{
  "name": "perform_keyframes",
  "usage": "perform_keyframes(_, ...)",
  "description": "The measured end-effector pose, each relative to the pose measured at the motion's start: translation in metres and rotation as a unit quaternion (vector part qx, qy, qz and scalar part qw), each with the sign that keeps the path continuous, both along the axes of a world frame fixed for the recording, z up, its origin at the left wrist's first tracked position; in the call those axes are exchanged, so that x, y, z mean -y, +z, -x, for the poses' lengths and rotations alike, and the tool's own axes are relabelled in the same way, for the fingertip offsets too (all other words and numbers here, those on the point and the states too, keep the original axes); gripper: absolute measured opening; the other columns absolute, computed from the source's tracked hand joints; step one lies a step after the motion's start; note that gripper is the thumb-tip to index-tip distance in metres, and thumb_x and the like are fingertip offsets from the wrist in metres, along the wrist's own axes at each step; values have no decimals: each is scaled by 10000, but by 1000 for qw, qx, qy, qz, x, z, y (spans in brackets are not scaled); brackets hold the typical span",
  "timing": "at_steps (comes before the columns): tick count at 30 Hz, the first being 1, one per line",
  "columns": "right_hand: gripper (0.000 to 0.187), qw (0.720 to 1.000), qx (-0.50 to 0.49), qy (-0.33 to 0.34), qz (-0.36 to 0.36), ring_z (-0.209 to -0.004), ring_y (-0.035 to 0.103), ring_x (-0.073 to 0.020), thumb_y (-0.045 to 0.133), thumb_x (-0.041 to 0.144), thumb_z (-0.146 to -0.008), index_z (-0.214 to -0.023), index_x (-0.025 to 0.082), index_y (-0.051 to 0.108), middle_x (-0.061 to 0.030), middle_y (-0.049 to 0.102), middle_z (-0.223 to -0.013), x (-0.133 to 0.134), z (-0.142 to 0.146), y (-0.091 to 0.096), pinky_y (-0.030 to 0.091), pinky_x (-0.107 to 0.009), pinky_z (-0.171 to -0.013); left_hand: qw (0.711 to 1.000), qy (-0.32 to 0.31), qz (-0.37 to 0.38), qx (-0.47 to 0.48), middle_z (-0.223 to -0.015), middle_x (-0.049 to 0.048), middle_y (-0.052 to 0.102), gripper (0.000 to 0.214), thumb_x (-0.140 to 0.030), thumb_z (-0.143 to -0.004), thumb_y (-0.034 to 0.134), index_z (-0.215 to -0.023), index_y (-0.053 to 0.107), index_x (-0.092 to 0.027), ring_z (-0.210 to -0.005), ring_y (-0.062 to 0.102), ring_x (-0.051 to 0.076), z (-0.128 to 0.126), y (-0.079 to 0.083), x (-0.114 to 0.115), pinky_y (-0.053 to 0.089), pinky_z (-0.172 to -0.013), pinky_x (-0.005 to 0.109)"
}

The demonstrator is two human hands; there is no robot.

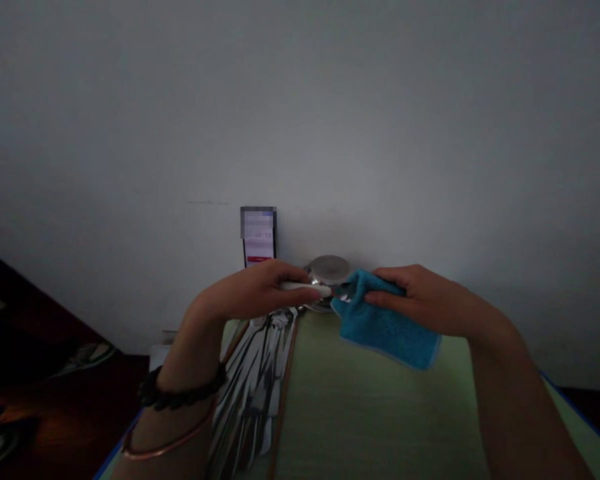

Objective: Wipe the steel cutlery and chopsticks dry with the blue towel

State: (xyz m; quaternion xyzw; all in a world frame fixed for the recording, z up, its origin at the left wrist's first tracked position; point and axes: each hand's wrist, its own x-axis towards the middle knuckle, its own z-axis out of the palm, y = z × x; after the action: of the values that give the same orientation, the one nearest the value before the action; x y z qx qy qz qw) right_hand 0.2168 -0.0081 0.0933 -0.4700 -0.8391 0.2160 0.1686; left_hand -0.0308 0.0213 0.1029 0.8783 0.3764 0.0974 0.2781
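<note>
My left hand [260, 291] is closed round a pale, white-handled utensil [307, 288], held level above the table. Its far end runs into a blue cloth [387, 330], so I cannot tell what kind of utensil it is. My right hand [410, 295] pinches the cloth around that end, and the rest of the cloth hangs down. Below my left hand lies a pile of metal cutlery [253, 387], partly hidden by my forearm. Just behind the utensil is a shiny round metal vessel or lid [330, 269], half covered by my hands.
A phone [259, 243] with a lit screen leans against the grey wall [330, 120]. Long brown strips [281, 407] lie along the cutlery on the pale green tabletop [370, 420]. Shoes [87, 357] are on the dark floor at left.
</note>
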Motion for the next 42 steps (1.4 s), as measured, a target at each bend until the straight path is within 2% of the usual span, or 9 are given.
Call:
perform_keyframes(4, 193, 1000, -1, 4, -8, -702, 580, -153, 465, 336, -830, -871, 203, 599, 0, 641, -807, 2, 6, 2, 405, -252, -596, 1000, 3, -18, -5, -633, -27, 534, 398, -524, -805, 432, -852, 640, -187, -543, 454, 84, -2, 4, 3, 297, -471, 172)
perform_keyframes(10, 224, 1000, -4, 4, -17, -645, 552, -139, 451, 353, -838, -898, 198, 600, 4, 620, -749, 4, 8, 5, 378, -242, -547, 1000, 21, 4, -8, -595, -22, 501, 439, -533, -810, 406, -804, 630, -155, -530, 444, 90, -2, 1, 2, 309, -476, 183)
perform_keyframes(14, 196, 999, -2, -4, -43, -639, 547, -134, 465, 328, -831, -865, 191, 602, 4, 612, -736, 3, 8, 6, 370, -242, -558, 1000, 24, -6, -9, -591, -23, 493, 443, -538, -808, 406, -803, 628, -154, -527, 436, 90, -4, 2, 1, 304, -475, 189)
perform_keyframes(20, 158, 997, 7, -9, -70, -629, 537, -119, 486, 294, -820, -853, 193, 603, 13, 611, -729, 2, 9, 5, 358, -228, -561, 998, 0, 57, -19, -587, -25, 455, 465, -561, -818, 363, -805, 599, -160, -512, 407, 85, -4, -1, 1, 293, -451, 184)
perform_keyframes(29, 177, 996, 21, -12, -81, -673, 556, -126, 489, 285, -817, -908, 198, 613, 1, 636, -783, 2, 9, 5, 364, -230, -590, 997, -2, 72, -40, -569, -31, 388, 527, -567, -846, 273, -671, 524, -138, -491, 328, 72, -3, -5, -2, 268, -442, 192)
perform_keyframes(36, 203, 997, 22, -9, -70, -720, 571, -134, 497, 277, -809, -968, 210, 606, 1, 645, -841, 1, 9, 4, 381, -234, -618, 996, -4, 64, -54, -636, -16, 465, 490, -546, -848, 297, -800, 588, -155, -541, 388, 87, -3, -4, -3, 307, -482, 196)
perform_keyframes(42, 244, 997, 18, -4, -70, -775, 582, -131, 502, 253, -803, -1029, 234, 594, 12, 649, -913, 2, 9, 3, 399, -231, -665, 996, -27, 54, -65, -600, -36, 409, 444, -534, -845, 326, -779, 553, -159, -512, 354, 74, -2, -2, -3, 279, -448, 187)
